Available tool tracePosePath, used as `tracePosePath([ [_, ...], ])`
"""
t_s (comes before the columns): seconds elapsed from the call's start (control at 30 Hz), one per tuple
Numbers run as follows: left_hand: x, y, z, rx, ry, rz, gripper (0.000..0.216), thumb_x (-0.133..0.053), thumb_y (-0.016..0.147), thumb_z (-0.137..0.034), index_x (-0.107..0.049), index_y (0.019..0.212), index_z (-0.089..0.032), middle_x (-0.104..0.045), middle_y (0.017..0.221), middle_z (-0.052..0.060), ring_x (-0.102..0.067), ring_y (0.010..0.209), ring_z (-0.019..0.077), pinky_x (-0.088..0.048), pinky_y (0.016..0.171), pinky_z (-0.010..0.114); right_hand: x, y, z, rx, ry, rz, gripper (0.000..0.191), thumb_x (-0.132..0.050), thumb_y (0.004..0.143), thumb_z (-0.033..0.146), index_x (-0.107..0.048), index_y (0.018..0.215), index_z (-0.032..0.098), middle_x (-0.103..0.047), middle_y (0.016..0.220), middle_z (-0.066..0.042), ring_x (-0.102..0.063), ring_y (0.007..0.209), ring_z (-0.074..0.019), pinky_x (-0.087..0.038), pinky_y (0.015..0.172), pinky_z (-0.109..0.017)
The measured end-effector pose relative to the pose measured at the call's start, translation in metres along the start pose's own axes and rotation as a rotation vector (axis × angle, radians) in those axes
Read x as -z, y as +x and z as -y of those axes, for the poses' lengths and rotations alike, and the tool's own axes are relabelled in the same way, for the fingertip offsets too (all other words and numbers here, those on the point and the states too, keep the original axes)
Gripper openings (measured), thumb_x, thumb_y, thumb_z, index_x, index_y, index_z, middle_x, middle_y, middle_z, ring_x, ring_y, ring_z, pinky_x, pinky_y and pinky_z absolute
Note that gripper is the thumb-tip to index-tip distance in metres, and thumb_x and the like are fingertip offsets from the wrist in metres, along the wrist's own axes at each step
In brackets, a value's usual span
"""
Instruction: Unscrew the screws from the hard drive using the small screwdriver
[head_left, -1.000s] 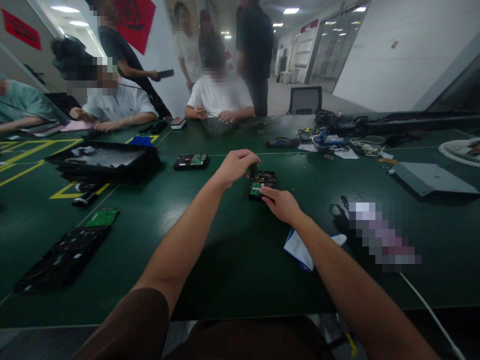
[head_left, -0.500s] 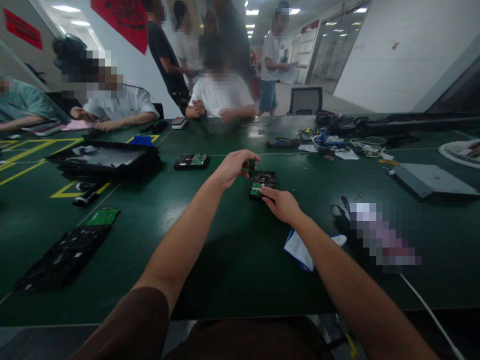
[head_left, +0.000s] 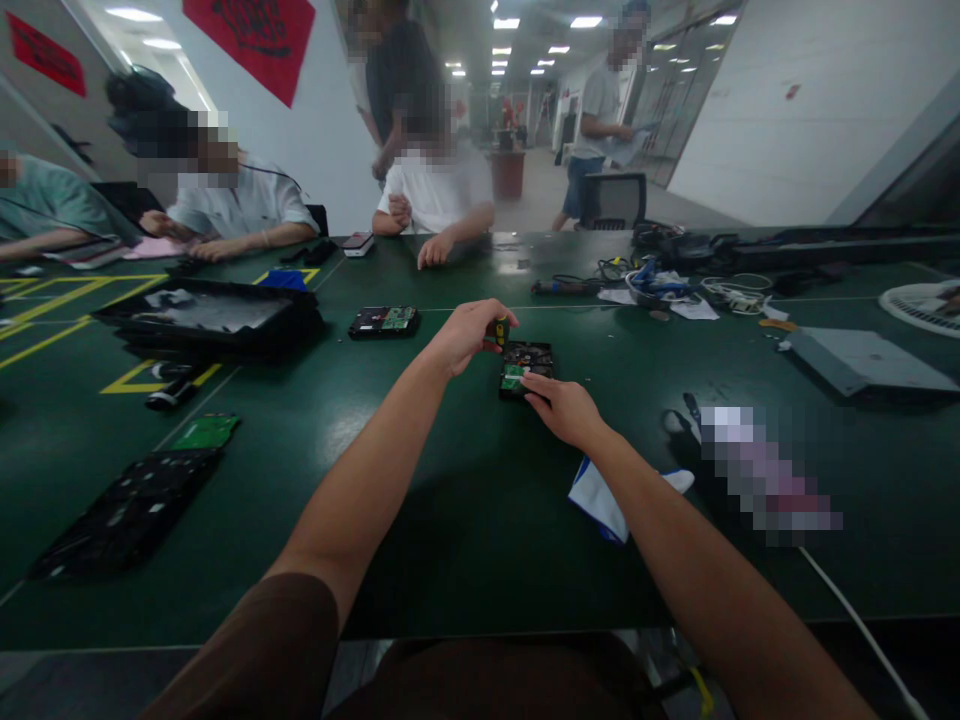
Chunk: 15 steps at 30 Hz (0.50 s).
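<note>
A hard drive (head_left: 534,355) with a small green circuit board (head_left: 513,377) lies on the green table in front of me. My left hand (head_left: 469,338) is closed around a screwdriver (head_left: 502,330) with a black-and-yellow handle, held upright over the drive's far left part. Its tip is too small to make out. The fingers of my right hand (head_left: 566,408) rest on the drive's near right side, by the board, steadying contact from the right. A white and blue cloth item (head_left: 602,500), perhaps a glove, lies beneath my right forearm.
Another hard drive (head_left: 382,321) lies left of my hands. Stacked black trays (head_left: 210,320), a dark board-like part (head_left: 127,510) and a green circuit board (head_left: 204,432) are farther left. Cables (head_left: 660,285) and a flat metal box (head_left: 874,360) occupy the right. Co-workers sit opposite.
The screwdriver handle has turned slightly and shows more yellow. My hands and the drive stay in place. Across the table, a seated person's hand has lowered to the tabletop; people behind have moved right.
</note>
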<state>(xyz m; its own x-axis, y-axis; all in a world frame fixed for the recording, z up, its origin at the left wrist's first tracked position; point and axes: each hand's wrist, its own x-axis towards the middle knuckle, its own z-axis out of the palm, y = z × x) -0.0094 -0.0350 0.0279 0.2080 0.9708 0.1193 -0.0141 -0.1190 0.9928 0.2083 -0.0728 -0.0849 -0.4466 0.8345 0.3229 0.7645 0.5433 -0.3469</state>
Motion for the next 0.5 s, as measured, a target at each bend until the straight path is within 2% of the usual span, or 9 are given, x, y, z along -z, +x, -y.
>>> tracePosePath([
  [0.13, 0.0002, 0.0008, 0.0023, 0.075, -0.105, 0.035, 0.021, -0.058, 0.084, -0.033, -0.068, 0.087, -0.016, -0.069, 0.079, 0.009, -0.066, 0.073, 0.0182, -0.045, 0.05, 0.024, 0.0013, 0.0005, 0.001, -0.002, -0.008, 0.001, 0.039, -0.057, 0.104, 0.034, -0.066, 0.141, 0.036, -0.062, 0.149, 0.002, -0.067, 0.128, -0.0281, -0.055, 0.11, -0.05],
  [0.27, -0.0003, 0.0033, 0.006, 0.088, -0.187, 0.032, 0.018, -0.062, 0.083, -0.033, -0.064, 0.087, -0.016, -0.07, 0.08, 0.009, -0.068, 0.076, 0.0192, -0.052, 0.057, 0.026, 0.0008, 0.0008, 0.0005, 0.007, -0.013, -0.001, 0.039, -0.058, 0.103, 0.032, -0.066, 0.14, 0.035, -0.063, 0.148, 0.003, -0.068, 0.126, -0.0273, -0.056, 0.109, -0.047],
  [0.37, 0.0005, 0.0049, 0.0067, 0.022, -0.099, -0.001, 0.019, -0.064, 0.082, -0.032, -0.069, 0.083, -0.014, -0.068, 0.082, 0.008, -0.064, 0.075, 0.0164, -0.051, 0.057, 0.024, -0.0008, 0.001, -0.0008, 0.017, -0.015, -0.009, 0.038, -0.057, 0.103, 0.033, -0.067, 0.14, 0.033, -0.062, 0.149, 0.002, -0.068, 0.126, -0.0271, -0.056, 0.109, -0.046],
  [0.5, 0.0007, 0.0024, 0.0029, -0.027, 0.03, -0.035, 0.022, -0.065, 0.084, -0.032, -0.077, 0.089, -0.014, -0.07, 0.089, 0.008, -0.061, 0.075, 0.0135, -0.047, 0.055, 0.021, -0.0013, 0.001, -0.0011, 0.021, -0.015, -0.013, 0.037, -0.055, 0.104, 0.034, -0.068, 0.14, 0.032, -0.062, 0.149, 0.002, -0.068, 0.125, -0.0273, -0.056, 0.109, -0.048],
])
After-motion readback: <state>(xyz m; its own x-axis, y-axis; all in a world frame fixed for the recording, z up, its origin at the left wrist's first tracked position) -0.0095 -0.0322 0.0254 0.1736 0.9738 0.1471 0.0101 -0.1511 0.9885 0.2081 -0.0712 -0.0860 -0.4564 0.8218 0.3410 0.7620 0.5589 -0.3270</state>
